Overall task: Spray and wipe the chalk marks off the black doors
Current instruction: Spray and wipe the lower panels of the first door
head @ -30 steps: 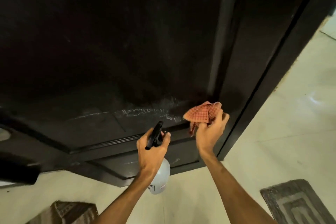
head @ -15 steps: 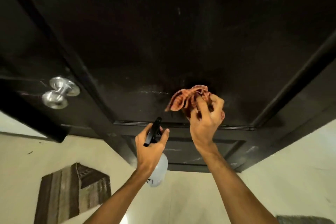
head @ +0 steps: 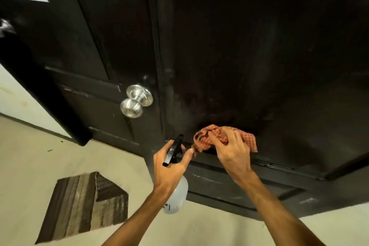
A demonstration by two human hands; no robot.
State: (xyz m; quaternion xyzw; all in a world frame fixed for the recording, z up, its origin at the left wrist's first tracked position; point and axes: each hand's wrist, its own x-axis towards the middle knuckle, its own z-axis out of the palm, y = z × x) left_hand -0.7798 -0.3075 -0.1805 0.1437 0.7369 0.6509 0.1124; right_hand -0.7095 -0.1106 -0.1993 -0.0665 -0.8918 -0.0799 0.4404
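Note:
The black door (head: 249, 50) fills most of the view, with faint chalk smears (head: 207, 178) on its lower panel. My right hand (head: 232, 154) grips a bunched orange checked cloth (head: 207, 138) and holds it against the door just above the panel's moulding. My left hand (head: 169, 166) holds a spray bottle (head: 178, 193) by its neck; the black trigger head (head: 173, 149) points up toward the door and the translucent body hangs below my wrist.
A silver round door knob (head: 135, 101) sticks out at the door's left stile. A brown striped mat (head: 83, 203) lies folded over on the cream tiled floor (head: 30, 156) at lower left. A white wall (head: 18, 94) stands at the far left.
The view has swung left, so the knob now sits near the middle. My right hand has carried the cloth leftward along the door, from the right edge to close beside the spray bottle.

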